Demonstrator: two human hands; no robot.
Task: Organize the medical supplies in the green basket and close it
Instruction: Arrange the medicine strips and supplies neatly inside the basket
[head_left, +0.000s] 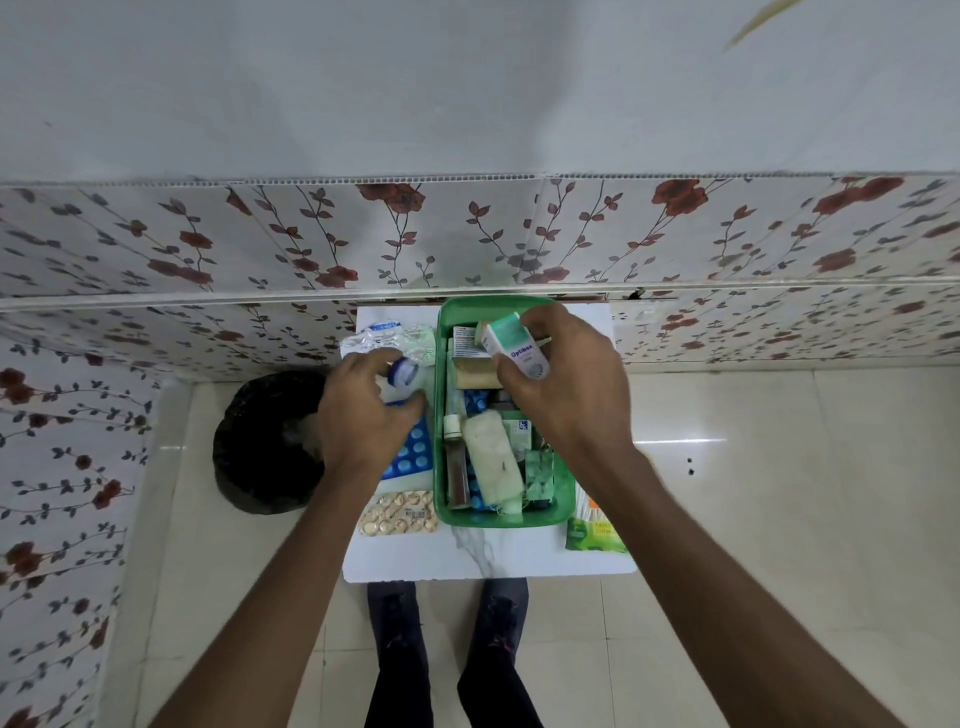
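A green basket (442, 467) stands on a small white table (483, 551) and holds several supplies: a brown bottle (457, 467), a white gauze roll (493, 462) and small boxes. My right hand (566, 379) hovers over the basket's far end, gripping a small white-and-teal box (514, 345). Left of the basket, my left hand (363, 415) closes around a white bottle with a blue cap (405, 374). A blue blister pack (413, 452) lies partly under that hand.
An orange blister pack (400, 514) lies at the table's front left, and clear plastic packets (389, 338) sit at the back left. A green packet (592, 530) rests right of the basket. A black bin (265, 441) stands on the floor, left. A flowered wall rises behind.
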